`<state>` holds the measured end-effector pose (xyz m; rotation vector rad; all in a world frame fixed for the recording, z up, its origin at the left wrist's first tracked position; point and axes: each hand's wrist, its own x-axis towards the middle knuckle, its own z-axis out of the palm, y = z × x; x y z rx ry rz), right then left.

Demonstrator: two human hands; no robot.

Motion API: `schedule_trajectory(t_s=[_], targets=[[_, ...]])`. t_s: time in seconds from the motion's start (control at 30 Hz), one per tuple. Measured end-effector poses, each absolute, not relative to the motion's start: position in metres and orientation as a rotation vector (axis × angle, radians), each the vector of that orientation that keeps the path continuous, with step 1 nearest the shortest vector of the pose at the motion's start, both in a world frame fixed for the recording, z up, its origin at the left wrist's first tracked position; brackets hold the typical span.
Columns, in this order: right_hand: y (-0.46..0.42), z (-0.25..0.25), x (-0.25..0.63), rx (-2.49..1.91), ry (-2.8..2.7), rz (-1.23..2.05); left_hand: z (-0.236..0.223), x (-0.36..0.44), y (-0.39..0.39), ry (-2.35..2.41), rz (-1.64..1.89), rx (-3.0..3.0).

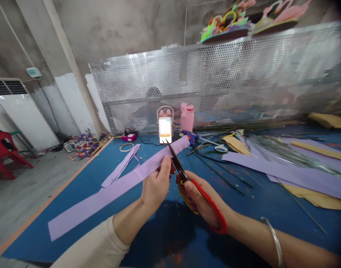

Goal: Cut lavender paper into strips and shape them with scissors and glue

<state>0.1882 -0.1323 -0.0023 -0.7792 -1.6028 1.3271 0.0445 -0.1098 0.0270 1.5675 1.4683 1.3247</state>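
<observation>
My left hand pinches a long lilac paper strip between thumb and fingers, near its upper right end. The strip slants from the lower left up to the centre. Around the red-handled scissors my right hand is closed, with the blades pointing up and left. They cross the strip just right of my left thumb, slightly parted at the tips. Whether the paper lies between the blades I cannot tell. Another folded lilac strip lies on the blue table behind the held one.
A lit phone stands upright at the back beside a pink container. A blue glue gun lies close behind the strip's end. Rolls of tape, lilac sheets and thin green stems are spread about. A perforated metal panel borders the back.
</observation>
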Motion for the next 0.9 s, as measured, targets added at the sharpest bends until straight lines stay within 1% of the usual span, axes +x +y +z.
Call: schedule_trajectory(t_s=[0.17, 0.4, 0.67, 0.9], targets=[[-0.1322, -0.0022, 0.1881, -0.794, -1.592, 1.323, 0.0265, 0.0442, -0.1091, 1.478, 1.318, 1.542], [-0.1300, -0.0020, 0.1885, -0.833, -1.590, 1.283, 0.0269, 0.0435, -0.1060, 1.300, 1.459, 1.555], [-0.1257, -0.0082, 0.1933, -0.699, -1.743, 1.132, 0.0277, 0.0424, -0.1057, 1.426, 1.421, 1.534], [-0.1265, -0.0085, 0.1947, -0.648, -1.792, 1.192, 0.0296, 0.0437, -0.1088, 1.489, 1.416, 1.576]])
